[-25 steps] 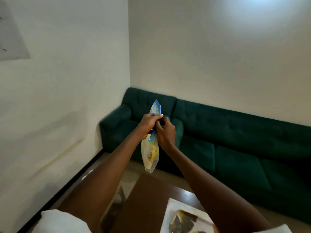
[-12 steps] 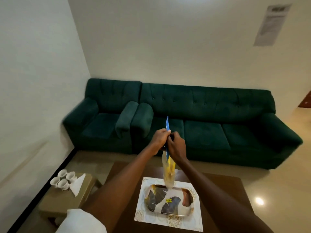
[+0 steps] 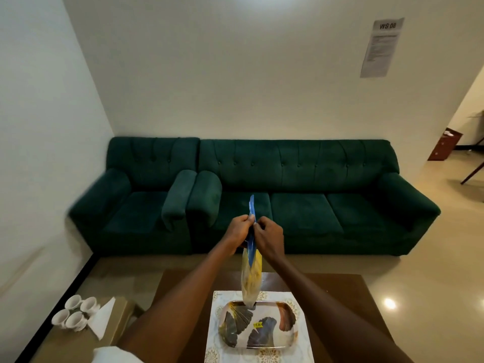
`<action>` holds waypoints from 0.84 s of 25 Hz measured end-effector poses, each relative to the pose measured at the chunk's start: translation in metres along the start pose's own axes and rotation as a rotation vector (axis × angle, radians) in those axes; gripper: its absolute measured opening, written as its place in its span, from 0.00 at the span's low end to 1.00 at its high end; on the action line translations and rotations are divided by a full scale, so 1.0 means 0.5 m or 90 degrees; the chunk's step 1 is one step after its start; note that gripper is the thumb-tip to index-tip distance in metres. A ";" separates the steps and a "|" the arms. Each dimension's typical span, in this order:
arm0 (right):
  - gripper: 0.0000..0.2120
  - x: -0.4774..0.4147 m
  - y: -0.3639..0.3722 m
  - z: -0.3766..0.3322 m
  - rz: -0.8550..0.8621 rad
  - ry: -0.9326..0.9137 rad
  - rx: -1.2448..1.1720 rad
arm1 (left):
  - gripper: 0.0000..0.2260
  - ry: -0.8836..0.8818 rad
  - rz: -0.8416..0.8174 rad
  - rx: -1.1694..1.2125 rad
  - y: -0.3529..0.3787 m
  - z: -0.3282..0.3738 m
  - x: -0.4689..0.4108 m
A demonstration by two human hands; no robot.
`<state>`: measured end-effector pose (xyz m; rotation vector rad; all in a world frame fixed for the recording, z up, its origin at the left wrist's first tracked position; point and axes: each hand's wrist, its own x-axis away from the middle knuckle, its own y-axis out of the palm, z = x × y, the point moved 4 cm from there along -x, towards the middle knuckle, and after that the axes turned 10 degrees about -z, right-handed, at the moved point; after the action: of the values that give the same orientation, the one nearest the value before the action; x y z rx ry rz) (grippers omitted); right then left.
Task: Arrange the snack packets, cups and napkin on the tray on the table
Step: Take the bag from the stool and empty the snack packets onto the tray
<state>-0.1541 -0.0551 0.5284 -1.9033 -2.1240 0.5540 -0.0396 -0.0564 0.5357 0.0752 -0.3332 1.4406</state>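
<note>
A clear snack packet [image 3: 251,279] with a blue top and yellow contents hangs upright in the air above the far end of the tray [image 3: 286,344]. My left hand [image 3: 237,233] and my right hand [image 3: 269,238] both pinch its blue top edge from either side. The tray is oval-cornered with a dark leaf pattern and lies on a white patterned mat [image 3: 303,349] on the brown table [image 3: 353,297]. Several white cups [image 3: 74,313] and a folded white napkin [image 3: 103,320] sit on a low side table at the left.
A dark green sofa [image 3: 301,200] and matching armchair [image 3: 141,203] stand along the back wall beyond the table. The beige side table [image 3: 70,344] stands left of the brown table. A paper notice [image 3: 379,45] hangs on the wall. An opening leads right.
The view has swung right and down, from the armchair corner to the tray and side table. Both hands keep their hold on the packet top, which now hangs over the tray.
</note>
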 end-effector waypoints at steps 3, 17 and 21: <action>0.15 -0.002 0.017 -0.006 0.012 -0.018 0.014 | 0.14 0.019 0.006 -0.007 -0.025 -0.014 0.005; 0.07 0.032 -0.085 0.126 0.108 0.151 0.137 | 0.16 -0.029 0.184 -0.224 -0.167 -0.094 0.041; 0.08 0.036 -0.101 0.131 0.118 0.145 0.145 | 0.16 -0.028 0.166 -0.253 -0.164 -0.098 0.041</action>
<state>-0.2292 -0.0494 0.4896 -1.9413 -1.6815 0.5585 0.0512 -0.0357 0.5070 -0.2671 -0.6786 1.6041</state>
